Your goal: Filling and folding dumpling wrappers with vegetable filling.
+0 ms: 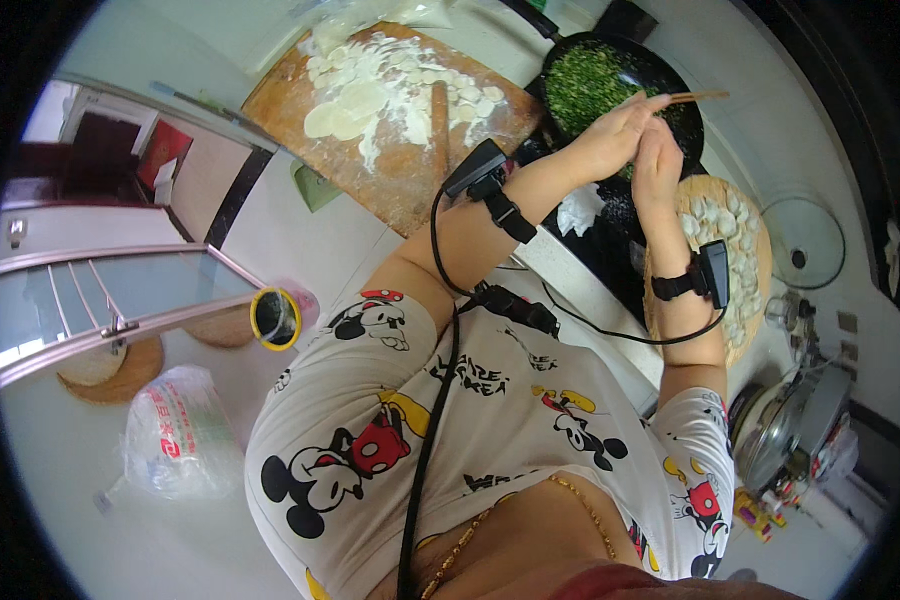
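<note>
My left hand [619, 135] and my right hand [658, 157] meet above a black frying pan [688, 154] of chopped green filling [585, 82]. A pair of wooden chopsticks [701, 96] sticks out to the right from the fingertips of my left hand. The fingers of my right hand lie against the left; whether they grip anything is hidden. A round tray [656, 322] of shaped dumplings [727, 225] lies partly under my right forearm. Left of the pan, a floured wooden board [390, 191] carries dough discs [337, 120], small dough pieces [469, 94] and a rolling pin [439, 124].
A crumpled white sheet [581, 208] lies on the black stovetop by the pan. A glass lid [802, 240] is right of the tray, with lidded cookware [772, 442] nearer me. A sliding door [120, 300] and a plastic bag [184, 431] are at left. Cables run from both wrist straps.
</note>
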### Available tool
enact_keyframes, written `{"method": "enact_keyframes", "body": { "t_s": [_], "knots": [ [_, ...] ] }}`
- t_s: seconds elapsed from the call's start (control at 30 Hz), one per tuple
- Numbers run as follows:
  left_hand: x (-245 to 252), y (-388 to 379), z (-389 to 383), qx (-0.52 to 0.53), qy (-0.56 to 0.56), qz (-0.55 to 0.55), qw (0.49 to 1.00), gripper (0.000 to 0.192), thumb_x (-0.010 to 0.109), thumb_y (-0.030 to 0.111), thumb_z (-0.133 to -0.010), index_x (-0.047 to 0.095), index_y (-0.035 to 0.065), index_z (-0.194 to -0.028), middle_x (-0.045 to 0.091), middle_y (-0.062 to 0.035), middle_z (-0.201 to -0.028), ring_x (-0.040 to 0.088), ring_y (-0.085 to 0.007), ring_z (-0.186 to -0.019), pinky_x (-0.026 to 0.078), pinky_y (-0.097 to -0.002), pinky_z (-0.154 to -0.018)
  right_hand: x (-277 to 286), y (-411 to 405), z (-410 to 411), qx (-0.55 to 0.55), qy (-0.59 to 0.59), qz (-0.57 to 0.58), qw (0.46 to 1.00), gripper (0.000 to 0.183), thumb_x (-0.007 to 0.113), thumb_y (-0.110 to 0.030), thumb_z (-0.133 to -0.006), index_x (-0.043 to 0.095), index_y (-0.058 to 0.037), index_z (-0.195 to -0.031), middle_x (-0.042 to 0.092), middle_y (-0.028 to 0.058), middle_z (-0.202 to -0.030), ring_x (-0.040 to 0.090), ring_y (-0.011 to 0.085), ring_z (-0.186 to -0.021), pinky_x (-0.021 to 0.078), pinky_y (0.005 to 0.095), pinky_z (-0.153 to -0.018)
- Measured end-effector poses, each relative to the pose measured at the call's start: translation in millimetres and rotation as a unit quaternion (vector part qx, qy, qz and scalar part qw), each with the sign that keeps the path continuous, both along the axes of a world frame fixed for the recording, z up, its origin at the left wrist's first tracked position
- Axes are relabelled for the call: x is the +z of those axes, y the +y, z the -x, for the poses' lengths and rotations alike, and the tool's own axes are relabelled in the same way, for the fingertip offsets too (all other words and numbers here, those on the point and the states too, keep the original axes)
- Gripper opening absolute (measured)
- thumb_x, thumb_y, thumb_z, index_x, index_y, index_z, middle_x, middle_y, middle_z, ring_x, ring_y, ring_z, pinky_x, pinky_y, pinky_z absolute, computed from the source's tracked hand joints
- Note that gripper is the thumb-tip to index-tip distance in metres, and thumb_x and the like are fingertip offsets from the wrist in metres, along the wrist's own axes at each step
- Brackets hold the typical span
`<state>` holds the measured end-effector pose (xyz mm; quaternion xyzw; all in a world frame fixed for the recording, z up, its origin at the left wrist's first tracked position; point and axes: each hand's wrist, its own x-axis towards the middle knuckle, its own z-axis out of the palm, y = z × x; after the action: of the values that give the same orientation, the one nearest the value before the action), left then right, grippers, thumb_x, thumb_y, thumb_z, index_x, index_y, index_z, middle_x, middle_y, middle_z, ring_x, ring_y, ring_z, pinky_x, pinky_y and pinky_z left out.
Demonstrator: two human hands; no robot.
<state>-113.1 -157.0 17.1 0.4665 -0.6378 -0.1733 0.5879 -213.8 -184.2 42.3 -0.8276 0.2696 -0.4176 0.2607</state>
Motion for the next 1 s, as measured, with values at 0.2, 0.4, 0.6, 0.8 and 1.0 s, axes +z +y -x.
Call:
{"method": "enact_keyframes", "body": {
  "t_s": [0.2, 0.4, 0.6, 0.8, 1.0],
  "knots": [
    [-26.8, 38.8, -68.6, 0.183, 0.301, -0.202, 0.914, 0.07, 0.05, 0.042, -0.083, 0.023, -0.002, -0.131, 0.055, -0.0224, -0.102, 0.056, -0.0248, -0.091, 0.044, -0.0324, -0.077, -52.3, 0.8, -77.1, 0.168, -0.06, -0.448, 0.876, 0.031, 0.041, -0.027, -0.09, 0.043, 0.001, -0.102, 0.056, 0.0075, -0.064, 0.052, 0.0103, -0.044, 0.0383, 0.0198, -0.036],
    [-53.4, 107.9, -178.5, 0.323, 0.2, -0.002, 0.925, 0.018, 0.052, 0.004, -0.079, 0.056, -0.0014, -0.097, 0.059, -0.0137, -0.093, 0.057, -0.0187, -0.085, 0.046, -0.0271, -0.074, -109.2, 40.8, -174.0, 0.184, 0.035, -0.493, 0.85, 0.03, 0.045, -0.026, -0.088, 0.056, 0.0, -0.099, 0.061, 0.0061, -0.076, 0.058, 0.0113, -0.066, 0.0478, 0.0221, -0.056],
    [-63.4, 176.6, -226.9, 0.462, 0.223, -0.084, 0.854, 0.014, 0.048, 0.001, -0.08, 0.058, -0.0009, -0.09, 0.059, -0.009, -0.081, 0.058, -0.0133, -0.074, 0.048, -0.0237, -0.063, -133.1, 72.5, -235.0, 0.222, 0.103, 0.042, 0.969, 0.016, 0.056, -0.018, -0.076, 0.065, -0.0047, -0.079, 0.06, 0.0158, -0.077, 0.057, 0.0311, -0.074, 0.0454, 0.0358, -0.066],
    [-108.1, 195.1, -270.9, 0.578, 0.018, -0.225, 0.784, 0.017, 0.06, 0.015, -0.075, 0.064, 0.0011, -0.082, 0.062, -0.0122, -0.076, 0.059, -0.02, -0.067, 0.045, -0.0303, -0.062, -134.6, 82.0, -232.7, 0.222, 0.235, 0.177, 0.93, 0.02, 0.065, -0.016, -0.067, 0.063, -0.005, -0.083, 0.057, 0.0135, -0.07, 0.056, 0.0304, -0.072, 0.0429, 0.0392, -0.067],
    [-134.3, 161.9, -304.7, 0.575, -0.18, -0.232, 0.764, 0.022, 0.062, 0.018, -0.072, 0.061, 0.0007, -0.085, 0.06, -0.0182, -0.081, 0.056, -0.0315, -0.082, 0.045, -0.0383, -0.071, -152.4, 84.2, -229.4, 0.231, 0.104, 0.09, 0.963, 0.02, 0.064, -0.012, -0.069, 0.062, -0.0059, -0.088, 0.057, 0.0137, -0.073, 0.057, 0.0278, -0.071, 0.0448, 0.0371, -0.064]
  ]
}}
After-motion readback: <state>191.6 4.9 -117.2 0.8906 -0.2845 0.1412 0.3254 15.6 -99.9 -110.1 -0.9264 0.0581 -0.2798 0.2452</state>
